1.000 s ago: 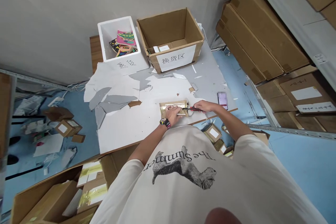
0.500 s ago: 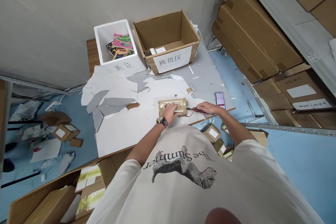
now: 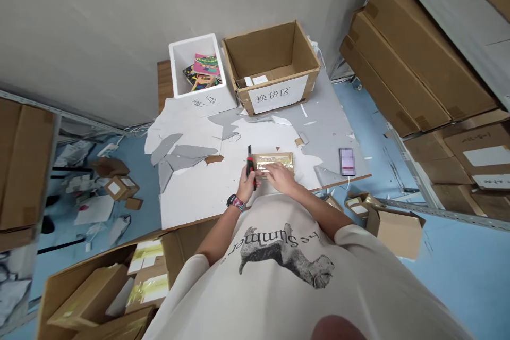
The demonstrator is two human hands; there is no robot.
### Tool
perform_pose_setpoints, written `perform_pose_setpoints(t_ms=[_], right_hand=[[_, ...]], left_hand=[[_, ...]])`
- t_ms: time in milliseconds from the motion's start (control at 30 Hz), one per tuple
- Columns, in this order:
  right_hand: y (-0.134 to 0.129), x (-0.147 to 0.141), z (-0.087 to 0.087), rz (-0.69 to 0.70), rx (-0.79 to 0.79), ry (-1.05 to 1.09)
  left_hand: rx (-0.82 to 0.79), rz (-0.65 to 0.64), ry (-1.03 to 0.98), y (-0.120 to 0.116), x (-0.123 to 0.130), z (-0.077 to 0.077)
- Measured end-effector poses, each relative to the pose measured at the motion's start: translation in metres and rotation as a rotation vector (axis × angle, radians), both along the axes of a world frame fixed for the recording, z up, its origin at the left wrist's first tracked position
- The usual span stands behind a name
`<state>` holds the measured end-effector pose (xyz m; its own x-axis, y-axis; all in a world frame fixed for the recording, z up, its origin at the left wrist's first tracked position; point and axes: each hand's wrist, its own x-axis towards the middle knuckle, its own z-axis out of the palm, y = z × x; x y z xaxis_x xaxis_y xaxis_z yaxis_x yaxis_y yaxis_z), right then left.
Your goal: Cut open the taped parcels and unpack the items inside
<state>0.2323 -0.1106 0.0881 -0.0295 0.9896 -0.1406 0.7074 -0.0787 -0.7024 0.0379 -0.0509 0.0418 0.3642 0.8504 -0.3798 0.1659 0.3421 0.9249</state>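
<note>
A small brown parcel (image 3: 283,159) wrapped in shiny tape lies on the white-topped table near its front edge. My left hand (image 3: 245,186) is closed around a red and black utility knife (image 3: 251,163), held upright at the parcel's left end with its tip pointing away from me. My right hand (image 3: 280,176) rests on the near side of the parcel, fingers stretched toward the left hand. Its fingertips come close to the knife; whether they touch it I cannot tell.
A white foam box (image 3: 175,71) with colourful booklets and a labelled cardboard box (image 3: 271,95) stand at the back. A phone (image 3: 347,161) lies at the right. Torn grey sheeting (image 3: 187,153) covers the left. A large carton (image 3: 51,297) of parcels sits below; shelved boxes (image 3: 422,48) stand right.
The knife has passed from my right hand to my left and from the parcel's right end to its left. My right hand has come onto the parcel. The view has shifted.
</note>
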Motion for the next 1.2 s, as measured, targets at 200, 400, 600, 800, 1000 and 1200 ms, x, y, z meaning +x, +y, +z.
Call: perform_pose_setpoints(t_ms=[200,400,600,800,1000,1200], right_hand=[[0.032,-0.013,-0.017,0.09,-0.129,-0.439],[0.032,-0.009,-0.025,0.115,-0.149,-0.376],[0.026,-0.005,-0.028,0.133,-0.1,-0.274],[0.019,-0.006,-0.036,0.165,-0.066,-0.221],[0.016,0.004,-0.039,0.166,-0.024,-0.198],[0.014,0.016,-0.04,0.099,0.054,-0.315]], left_hand=[[0.036,0.014,0.185,0.028,-0.087,-0.004],[0.103,-0.185,0.262,0.05,-0.113,-0.012],[0.132,-0.484,0.291,0.085,-0.104,-0.016],[0.077,-0.617,0.318,0.113,-0.098,-0.007],[-0.122,-0.554,0.256,0.096,-0.108,-0.006],[-0.141,0.061,0.178,0.051,-0.152,-0.008]])
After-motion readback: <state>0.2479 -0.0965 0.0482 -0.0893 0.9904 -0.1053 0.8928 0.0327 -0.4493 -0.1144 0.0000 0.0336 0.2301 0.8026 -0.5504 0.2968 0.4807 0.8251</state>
